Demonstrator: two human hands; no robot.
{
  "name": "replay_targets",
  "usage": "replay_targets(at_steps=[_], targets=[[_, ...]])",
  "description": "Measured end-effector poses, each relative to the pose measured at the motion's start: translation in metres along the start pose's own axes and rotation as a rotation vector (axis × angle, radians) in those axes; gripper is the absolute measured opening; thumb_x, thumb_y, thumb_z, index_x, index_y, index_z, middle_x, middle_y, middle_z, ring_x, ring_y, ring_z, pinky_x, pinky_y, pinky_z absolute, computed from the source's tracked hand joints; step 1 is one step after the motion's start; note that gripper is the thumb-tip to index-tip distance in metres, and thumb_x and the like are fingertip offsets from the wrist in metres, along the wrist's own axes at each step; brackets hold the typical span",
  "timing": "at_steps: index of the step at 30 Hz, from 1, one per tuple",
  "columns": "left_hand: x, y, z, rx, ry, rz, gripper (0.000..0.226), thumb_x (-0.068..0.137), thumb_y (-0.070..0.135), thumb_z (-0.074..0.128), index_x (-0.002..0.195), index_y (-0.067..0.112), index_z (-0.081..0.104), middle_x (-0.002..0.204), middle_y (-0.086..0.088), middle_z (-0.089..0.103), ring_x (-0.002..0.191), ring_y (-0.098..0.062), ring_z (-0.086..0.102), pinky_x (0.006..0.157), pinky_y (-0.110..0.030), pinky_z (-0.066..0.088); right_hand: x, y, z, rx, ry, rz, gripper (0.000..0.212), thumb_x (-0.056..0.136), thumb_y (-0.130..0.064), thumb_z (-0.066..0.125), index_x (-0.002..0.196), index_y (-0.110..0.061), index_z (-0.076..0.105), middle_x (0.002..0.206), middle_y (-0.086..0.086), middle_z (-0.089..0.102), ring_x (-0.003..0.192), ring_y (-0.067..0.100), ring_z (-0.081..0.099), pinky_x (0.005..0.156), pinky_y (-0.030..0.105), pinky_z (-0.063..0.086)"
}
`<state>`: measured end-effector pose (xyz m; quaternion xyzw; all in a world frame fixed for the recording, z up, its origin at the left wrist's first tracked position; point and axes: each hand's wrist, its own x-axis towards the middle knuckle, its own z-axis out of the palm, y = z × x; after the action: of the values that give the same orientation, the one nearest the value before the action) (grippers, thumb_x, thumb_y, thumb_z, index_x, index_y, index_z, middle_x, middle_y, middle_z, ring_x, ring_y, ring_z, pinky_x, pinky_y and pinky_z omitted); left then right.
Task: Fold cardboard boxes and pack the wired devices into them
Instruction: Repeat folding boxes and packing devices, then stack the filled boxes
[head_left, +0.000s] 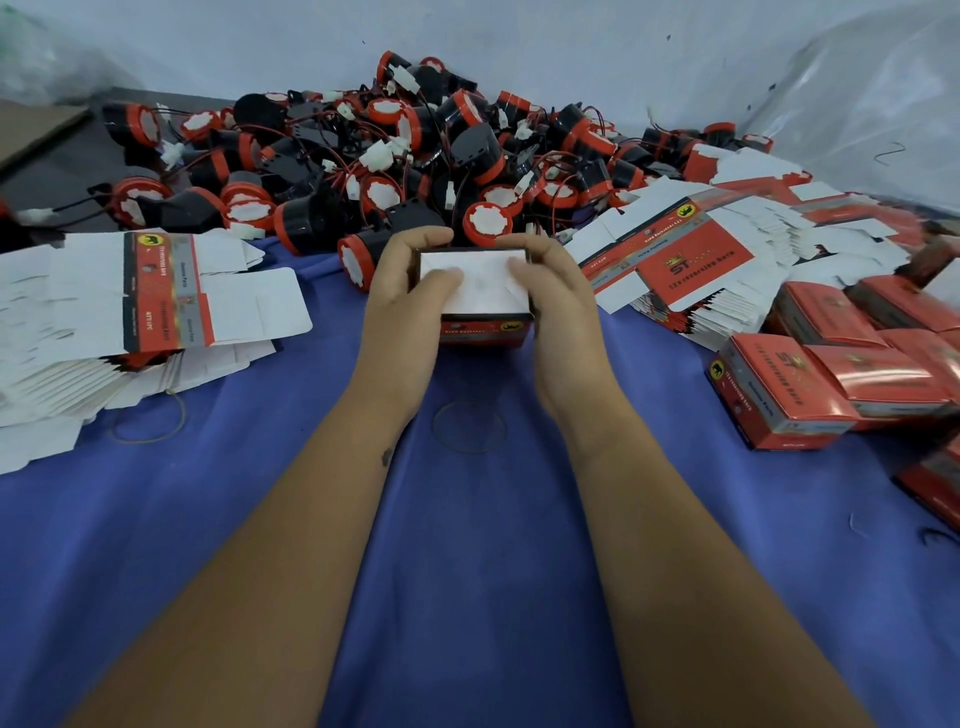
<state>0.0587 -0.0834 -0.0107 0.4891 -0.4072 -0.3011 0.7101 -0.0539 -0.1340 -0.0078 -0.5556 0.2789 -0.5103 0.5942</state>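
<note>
Surface: blue cloth (483, 545) covers the work surface; pale wall behind, clear plastic sheeting (872, 88) at the far right.
Box in hand: one small red cardboard box (485, 326) sits at the centre of the cloth, its white flaps (480, 283) folded over the top opening.
Left hand: left hand (402, 312) grips the box's left side, fingers curled round its far edge, thumb pressed down on the white flap.
Right hand: right hand (563, 317) grips the box's right side likewise, fingers clamped on the box, thumb on the flap.
Box contents: cannot tell; the flaps hide the inside.
Wired devices: large heap of black-and-red wired devices (415, 156) with white connectors lies just beyond the box, against the wall.
Flat blanks, left: stack of unfolded boxes (130, 301), mostly white side up, left of the hands.
Flat blanks, right: second spread of flat cartons (691, 254) right of the hands.
Finished boxes: closed red boxes (810, 389) grouped at the right edge.
Loose items: rubber band (150, 421) on the cloth near the left stack.
</note>
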Motion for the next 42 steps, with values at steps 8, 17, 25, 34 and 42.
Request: replay_targets(at_steps=[8,17,25,34,42], targets=[[-0.003,0.008,0.011,0.555,-0.093,0.3,0.068,0.086,0.072,0.025,0.135,0.031,0.046,0.151,0.004,0.04,0.143,-0.018,0.03,0.114,-0.031,0.027,-0.002,-0.006,-0.003,0.065,0.036,0.199,0.032,0.097,-0.042,0.048,0.104,-0.021,0.071,0.098,0.001,0.072,0.095,0.027,0.067,0.081,0.043,0.054],[0.006,-0.004,-0.005,-0.04,0.083,-0.189,0.045,0.094,0.024,0.066,0.134,0.009,0.052,0.122,-0.006,0.068,0.107,-0.025,0.068,0.07,-0.026,0.056,-0.007,-0.006,0.008,-0.011,-0.065,-0.17,0.053,0.096,-0.003,0.049,0.145,-0.023,0.04,0.147,0.002,0.045,0.133,0.012,0.045,0.103,0.02,0.044],[0.015,0.001,-0.022,-0.11,0.606,-0.008,0.053,0.094,0.019,0.067,0.13,0.012,0.029,0.126,0.003,0.052,0.107,0.007,0.057,0.085,-0.014,0.052,0.027,0.011,0.046,-0.778,-0.086,-0.133,0.063,0.089,0.006,0.047,0.147,-0.017,0.04,0.139,-0.001,0.049,0.13,0.024,0.044,0.101,0.037,0.042],[0.02,-0.001,-0.024,-0.254,0.652,-0.129,0.052,0.1,0.044,0.052,0.138,0.019,0.026,0.133,0.003,0.05,0.118,-0.007,0.054,0.095,-0.023,0.051,0.056,0.037,0.083,-1.394,-0.393,-0.283,0.085,0.086,-0.023,0.064,0.156,-0.031,0.015,0.162,0.002,0.009,0.139,0.03,0.021,0.108,0.045,0.024],[0.016,-0.001,-0.023,-0.194,0.525,-0.218,0.049,0.095,0.057,0.048,0.126,0.02,0.04,0.12,-0.004,0.064,0.101,-0.015,0.068,0.071,-0.029,0.058,0.042,0.02,0.056,-1.127,-0.332,-0.246,0.053,0.077,-0.009,0.072,0.123,-0.012,0.046,0.136,0.011,0.027,0.114,0.032,0.044,0.085,0.034,0.045]])
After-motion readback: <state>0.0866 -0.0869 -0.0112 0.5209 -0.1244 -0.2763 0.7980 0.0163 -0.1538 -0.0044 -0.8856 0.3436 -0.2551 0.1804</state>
